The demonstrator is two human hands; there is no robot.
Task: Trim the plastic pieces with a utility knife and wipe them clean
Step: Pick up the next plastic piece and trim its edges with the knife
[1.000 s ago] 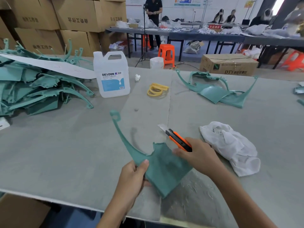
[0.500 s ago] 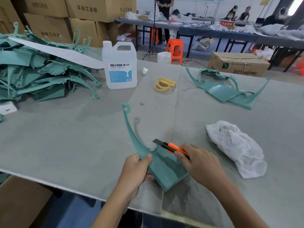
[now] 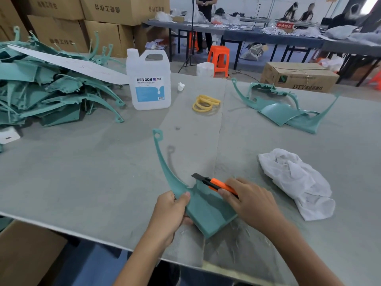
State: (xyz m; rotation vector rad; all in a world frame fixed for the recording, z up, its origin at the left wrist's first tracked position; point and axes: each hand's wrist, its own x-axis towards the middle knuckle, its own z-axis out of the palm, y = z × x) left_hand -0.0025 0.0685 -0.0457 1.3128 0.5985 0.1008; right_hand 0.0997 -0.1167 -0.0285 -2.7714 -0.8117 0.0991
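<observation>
A teal plastic piece with a long curved arm ending in a ring stands near the table's front edge. My left hand grips its left side, thumb on the face. My right hand holds an orange utility knife, its dark blade out and lying against the piece's upper edge. A crumpled white cloth lies to the right of my right hand.
A heap of teal pieces fills the far left, with a white strip on top. A DEXCON jug and yellow rubber bands sit mid-table. More teal pieces lie far right. A cardboard box stands below the table edge.
The knife has come down from above the piece onto its upper edge and slid leftward along it. My left hand kept its grip. The view shifted closer.
</observation>
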